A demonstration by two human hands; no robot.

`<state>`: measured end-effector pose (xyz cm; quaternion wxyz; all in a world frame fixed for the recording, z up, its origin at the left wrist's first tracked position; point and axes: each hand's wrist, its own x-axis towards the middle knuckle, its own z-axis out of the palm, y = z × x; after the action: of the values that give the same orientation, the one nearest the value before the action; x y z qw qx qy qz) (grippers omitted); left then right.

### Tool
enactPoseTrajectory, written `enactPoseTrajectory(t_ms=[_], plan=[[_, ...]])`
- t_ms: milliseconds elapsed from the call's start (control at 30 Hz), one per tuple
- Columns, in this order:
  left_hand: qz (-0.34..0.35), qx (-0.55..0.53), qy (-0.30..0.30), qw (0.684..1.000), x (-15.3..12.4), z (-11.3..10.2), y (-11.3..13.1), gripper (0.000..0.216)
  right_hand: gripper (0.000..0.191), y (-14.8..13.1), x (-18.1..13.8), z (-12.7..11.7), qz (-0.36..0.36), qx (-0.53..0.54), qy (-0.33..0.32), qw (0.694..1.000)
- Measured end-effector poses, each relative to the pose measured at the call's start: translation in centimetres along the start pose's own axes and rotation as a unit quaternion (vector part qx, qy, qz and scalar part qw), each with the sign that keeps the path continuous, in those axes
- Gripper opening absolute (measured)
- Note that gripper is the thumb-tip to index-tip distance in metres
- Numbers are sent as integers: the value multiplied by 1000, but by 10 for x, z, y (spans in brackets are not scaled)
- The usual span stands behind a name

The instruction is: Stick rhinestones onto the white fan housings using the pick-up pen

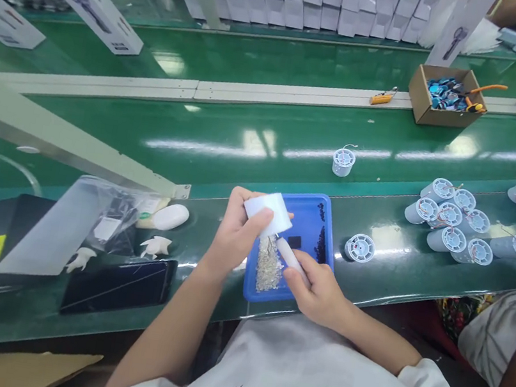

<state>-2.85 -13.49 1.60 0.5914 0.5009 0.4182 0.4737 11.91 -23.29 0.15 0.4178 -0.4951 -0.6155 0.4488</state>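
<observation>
Over the blue tray (251, 286), my left hand (235, 232) grips a pale blue-white plastic housing (271, 211), its thumb pressed on the near side. My right hand (318, 290) is closed around a white rod-like handle (293, 262), whose tip points up and left, close under the housing. Whether the tip touches the housing is too small to tell. A heap of small clear-silver pieces (268, 269) lies in the left part of the tray. Small black parts (321, 245) line its right side, and a dark square piece (294, 242) sits in the middle.
Pale blue round housings with spoked ends (360, 248) stand on the bench right of the tray, several more grouped further right. A cardboard box (439, 114) sits on the far ledge. Left are a black tablet-like slab (118, 286), a white mouse (170, 217) and plastic bags.
</observation>
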Motion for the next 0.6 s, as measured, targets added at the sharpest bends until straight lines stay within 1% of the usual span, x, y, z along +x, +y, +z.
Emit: enactPoseTrajectory(t_ms=[33, 100, 167, 200, 300, 367, 400, 467, 533, 567, 600], plan=[[-3, 36, 7, 999, 11, -3, 0, 49, 28, 3, -6, -7, 14, -5, 8, 1000], [22, 114, 28, 993, 38, -6, -1, 56, 29, 11, -23, -23, 29, -18, 47, 998], [47, 213, 25, 975, 71, -6, -5, 60, 30, 18, -41, -40, 30, -38, 115, 992], [59, 269, 19, 961, 88, -5, -9, 57, 30, 23, -49, -48, 32, -56, 155, 986], [79, 393, -12, 916, 138, -2, -26, 42, 27, 38, -65, -70, 57, -140, 272, 950], [74, 431, -37, 899, 163, 0, -39, 36, 25, 50, -70, -80, 77, -208, 325, 919], [75, 441, -46, 893, 170, 2, -44, 34, 25, 56, -70, -84, 84, -245, 339, 905], [97, 451, -52, 886, 170, 9, -46, 30, 23, 67, -70, -87, 79, -324, 344, 878], [138, 456, -66, 877, 153, 21, -38, 23, 22, 76, -68, -87, 64, -389, 336, 855], [150, 459, -94, 871, 139, 30, -31, 21, 22, 79, -66, -86, 60, -412, 331, 847], [149, 461, -147, 862, 123, 39, -23, 23, 22, 81, -65, -86, 60, -428, 326, 841]])
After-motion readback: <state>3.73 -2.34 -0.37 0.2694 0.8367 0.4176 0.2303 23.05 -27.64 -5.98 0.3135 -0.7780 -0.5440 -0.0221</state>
